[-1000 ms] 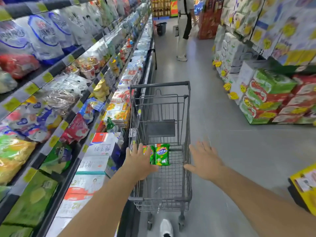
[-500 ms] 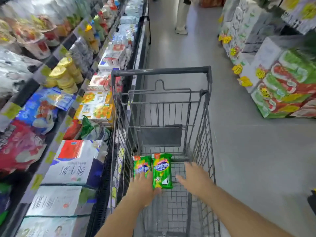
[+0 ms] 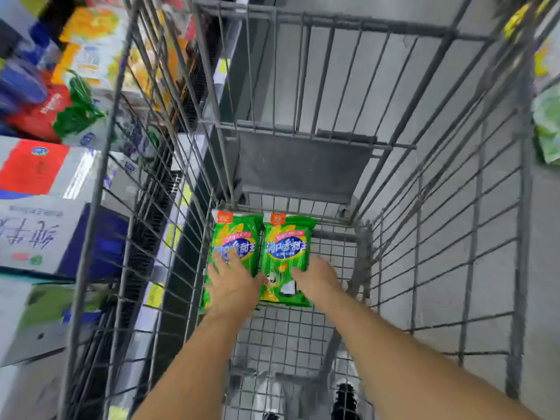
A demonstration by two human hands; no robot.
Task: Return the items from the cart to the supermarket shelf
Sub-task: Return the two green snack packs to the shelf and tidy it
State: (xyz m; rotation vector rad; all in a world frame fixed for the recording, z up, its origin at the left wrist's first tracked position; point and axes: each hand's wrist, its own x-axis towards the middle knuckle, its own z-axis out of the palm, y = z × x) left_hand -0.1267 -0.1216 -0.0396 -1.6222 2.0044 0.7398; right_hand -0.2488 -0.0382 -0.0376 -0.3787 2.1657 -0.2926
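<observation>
cart (image 3: 439, 207) floor: hands on 2 green packs, left hand (image 3: 233, 283) on left pack (image 3: 235, 237), right hand (image 3: 318, 278) on right pack (image 3: 286, 247).

Grey smooth floor (image 3: 357, 71); stocked shelf (image 3: 45, 177) at left; boxed goods blurred.

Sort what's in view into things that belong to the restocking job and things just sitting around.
Job:
left green packet
right green packet
cart
left hand
right hand

Bystanders:
white and blue carton
red and white carton
</observation>
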